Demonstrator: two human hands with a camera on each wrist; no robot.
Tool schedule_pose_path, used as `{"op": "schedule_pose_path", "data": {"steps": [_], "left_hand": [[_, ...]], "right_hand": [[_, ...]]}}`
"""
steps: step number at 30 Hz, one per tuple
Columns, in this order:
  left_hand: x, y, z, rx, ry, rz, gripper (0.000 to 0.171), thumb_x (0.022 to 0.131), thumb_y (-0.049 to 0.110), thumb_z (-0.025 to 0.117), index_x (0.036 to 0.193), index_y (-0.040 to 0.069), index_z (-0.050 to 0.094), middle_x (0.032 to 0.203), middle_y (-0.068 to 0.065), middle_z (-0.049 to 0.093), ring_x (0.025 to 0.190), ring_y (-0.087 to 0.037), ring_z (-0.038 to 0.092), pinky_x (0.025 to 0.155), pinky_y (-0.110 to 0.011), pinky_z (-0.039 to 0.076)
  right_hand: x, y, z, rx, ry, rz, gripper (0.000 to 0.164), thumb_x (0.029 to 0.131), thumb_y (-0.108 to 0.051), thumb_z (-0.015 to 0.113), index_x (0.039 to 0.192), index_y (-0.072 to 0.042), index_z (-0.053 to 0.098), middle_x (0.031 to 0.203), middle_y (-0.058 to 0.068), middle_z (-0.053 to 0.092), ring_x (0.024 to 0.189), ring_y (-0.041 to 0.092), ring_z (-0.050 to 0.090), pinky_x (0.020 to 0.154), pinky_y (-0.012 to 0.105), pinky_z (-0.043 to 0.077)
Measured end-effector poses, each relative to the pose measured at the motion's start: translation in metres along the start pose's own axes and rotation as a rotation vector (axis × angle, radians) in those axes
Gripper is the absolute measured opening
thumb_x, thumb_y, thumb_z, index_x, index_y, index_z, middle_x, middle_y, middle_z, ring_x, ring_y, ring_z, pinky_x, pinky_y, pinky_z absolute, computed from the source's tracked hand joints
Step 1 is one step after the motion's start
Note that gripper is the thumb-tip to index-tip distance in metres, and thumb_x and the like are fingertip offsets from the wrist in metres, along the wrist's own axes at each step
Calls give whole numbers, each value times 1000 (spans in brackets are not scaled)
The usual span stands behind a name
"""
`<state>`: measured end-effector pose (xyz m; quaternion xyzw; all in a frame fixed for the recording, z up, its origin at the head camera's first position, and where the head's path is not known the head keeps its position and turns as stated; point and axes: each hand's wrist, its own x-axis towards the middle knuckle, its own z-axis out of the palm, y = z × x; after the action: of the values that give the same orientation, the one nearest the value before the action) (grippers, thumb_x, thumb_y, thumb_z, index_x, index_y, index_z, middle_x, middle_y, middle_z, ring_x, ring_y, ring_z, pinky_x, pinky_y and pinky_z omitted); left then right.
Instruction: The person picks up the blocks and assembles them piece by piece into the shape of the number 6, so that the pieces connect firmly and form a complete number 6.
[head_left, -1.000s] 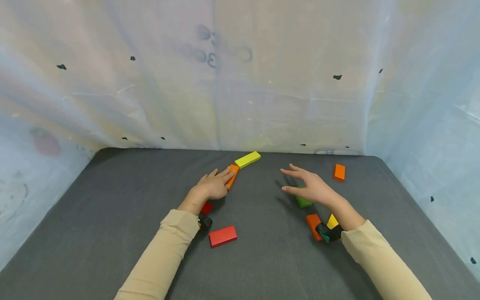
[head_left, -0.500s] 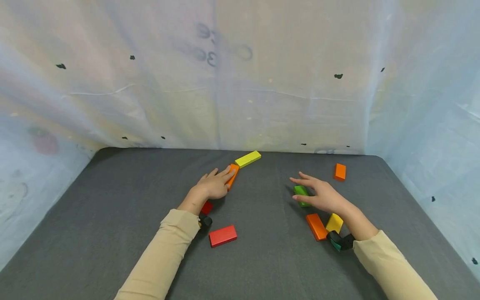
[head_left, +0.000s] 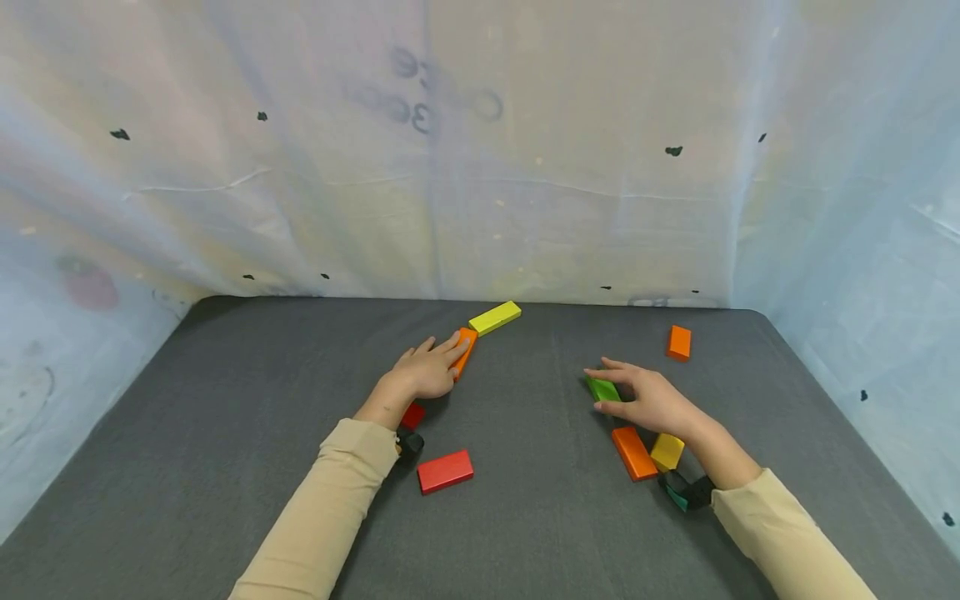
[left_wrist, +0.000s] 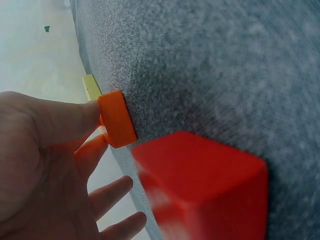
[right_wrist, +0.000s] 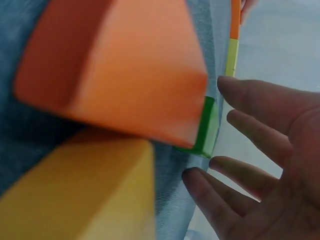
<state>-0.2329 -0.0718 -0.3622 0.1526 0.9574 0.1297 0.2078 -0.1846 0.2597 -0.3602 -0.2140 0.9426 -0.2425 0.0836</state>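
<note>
My left hand (head_left: 423, 372) pinches an orange block (head_left: 467, 357) lying on the table; in the left wrist view, the thumb and a finger touch either side of this orange block (left_wrist: 118, 120). A yellow-green block (head_left: 495, 318) meets its far end. Beneath the left wrist a red block (head_left: 412, 415) is partly hidden. My right hand (head_left: 648, 400) is over a green block (head_left: 603, 389), fingers spread and thumb apart. In the right wrist view, the green block (right_wrist: 210, 130) appears beyond the fingertips, with no grip on it.
Near the right wrist lie another orange block (head_left: 633, 454) and a yellow block (head_left: 667, 452). One more orange block (head_left: 678, 342) sits at the back right, and a second red block (head_left: 446, 472) is front centre. Pale sheeting (head_left: 570, 233) walls the dark table's back and sides.
My right hand has come down toward me and slightly right, now over the green block with thumb and fingers closer together. The left hand stays on its orange block.
</note>
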Motion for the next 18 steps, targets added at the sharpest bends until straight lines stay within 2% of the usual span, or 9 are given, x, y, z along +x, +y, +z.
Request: {"op": "schedule_pose_path", "data": {"steps": [6,11,15,18], "left_hand": [[0,0,0,-3,-6,-1,56,104,23,38,155,24,16,162,2,8,148,-34,6,118,-55,8],[-1,0,0,2,-4,1,55,104,23,38,155,24,16,162,2,8,148,-34,6,118,-55,8],[-1,0,0,-2,-8,-4,55,104,21,38,155,23,17,162,1,9,148,-34,6,119,-55,8],[-2,1,-1,-8,-15,-12,55,104,21,36,155,22,16,162,1,8,149,-34,5,119,-54,7]], "right_hand": [[-1,4,3,-20,0,-21,51,90,-18,68,137,-4,54,145,30,38,104,39,63,81,46,54],[0,5,4,-17,8,-18,49,89,-17,68,134,-3,56,144,30,40,92,29,65,72,36,52],[1,5,4,0,6,1,49,89,-16,68,134,-2,56,144,30,40,66,15,58,60,26,46],[1,5,5,11,11,7,49,88,-15,69,134,-2,56,144,30,40,59,7,49,56,23,42]]}}
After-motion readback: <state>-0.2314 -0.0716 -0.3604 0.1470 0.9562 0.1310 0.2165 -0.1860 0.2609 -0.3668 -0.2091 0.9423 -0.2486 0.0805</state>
